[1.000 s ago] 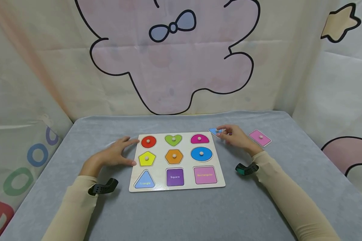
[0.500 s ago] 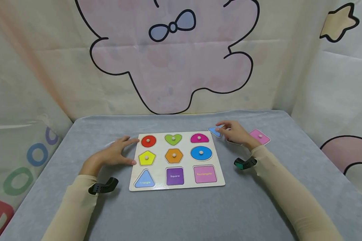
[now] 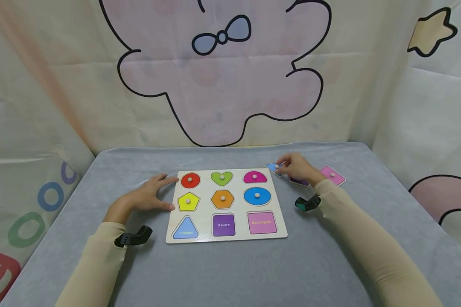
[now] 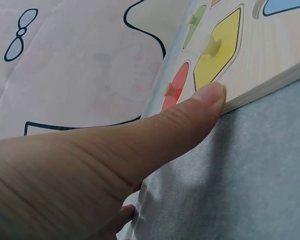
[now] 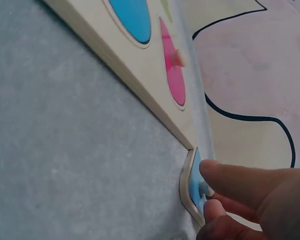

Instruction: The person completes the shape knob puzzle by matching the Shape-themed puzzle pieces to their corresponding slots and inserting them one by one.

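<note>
A white wooden shape puzzle board [image 3: 205, 217] lies on the table. My left hand [image 3: 147, 195] rests at its left side with fingers spread, the thumb at the edge beside the yellow pentagon [image 4: 225, 42]. Just off the board's far right corner lies a blue triangle puzzle piece [image 3: 272, 167] with a small knob. My right hand [image 3: 297, 167] has its thumb and fingers around that knob [image 5: 205, 189]. In the right wrist view the triangle piece [image 5: 194, 182] sits right at the board's corner. A purple square piece [image 3: 300, 182] shows partly beneath the right hand.
A pink rectangle piece [image 3: 332, 175] lies to the right, beyond the right wrist. Knobbed shapes fill the board's upper two rows. The bottom row shows the labelled Triangle [image 3: 185, 229], Square [image 3: 223, 225] and Rectangular [image 3: 262, 222] spaces. Behind the table hangs a printed cloth [image 3: 219, 98].
My right hand has shifted slightly, its wrist moving left, and more of the purple square piece shows under it. The blue triangle piece has barely moved. The left hand keeps its place.
</note>
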`<state>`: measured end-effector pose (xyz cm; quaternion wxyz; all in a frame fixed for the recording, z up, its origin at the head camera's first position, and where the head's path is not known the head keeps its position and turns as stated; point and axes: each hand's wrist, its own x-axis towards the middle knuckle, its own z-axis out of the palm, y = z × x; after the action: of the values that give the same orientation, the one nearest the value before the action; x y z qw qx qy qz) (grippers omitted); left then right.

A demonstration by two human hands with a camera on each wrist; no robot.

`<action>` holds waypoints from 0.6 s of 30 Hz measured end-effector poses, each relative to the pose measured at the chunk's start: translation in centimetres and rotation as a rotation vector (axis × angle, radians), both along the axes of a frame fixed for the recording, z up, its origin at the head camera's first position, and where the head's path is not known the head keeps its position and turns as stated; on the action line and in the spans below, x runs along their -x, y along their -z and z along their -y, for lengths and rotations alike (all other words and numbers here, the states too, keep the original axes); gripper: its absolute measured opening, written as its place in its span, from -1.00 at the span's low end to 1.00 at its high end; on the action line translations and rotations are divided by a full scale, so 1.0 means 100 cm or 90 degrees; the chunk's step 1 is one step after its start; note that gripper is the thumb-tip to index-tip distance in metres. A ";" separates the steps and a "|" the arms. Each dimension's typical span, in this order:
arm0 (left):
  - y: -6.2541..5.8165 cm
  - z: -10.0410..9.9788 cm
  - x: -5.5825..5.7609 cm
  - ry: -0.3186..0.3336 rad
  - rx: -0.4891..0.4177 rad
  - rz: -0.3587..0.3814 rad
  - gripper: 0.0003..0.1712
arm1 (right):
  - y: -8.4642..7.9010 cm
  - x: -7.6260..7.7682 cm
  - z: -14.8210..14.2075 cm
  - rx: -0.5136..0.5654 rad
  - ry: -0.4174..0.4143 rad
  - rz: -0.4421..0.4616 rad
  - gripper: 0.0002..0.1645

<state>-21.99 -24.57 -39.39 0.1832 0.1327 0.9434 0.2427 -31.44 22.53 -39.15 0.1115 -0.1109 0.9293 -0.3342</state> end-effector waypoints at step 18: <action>-0.002 0.001 -0.002 -0.001 0.010 -0.003 0.09 | 0.001 -0.001 0.008 -0.018 0.049 -0.043 -0.80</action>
<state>-21.81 -24.63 -39.19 0.1815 0.1312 0.9459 0.2346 -31.35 21.74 -39.22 0.0690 -0.0849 0.9406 -0.3215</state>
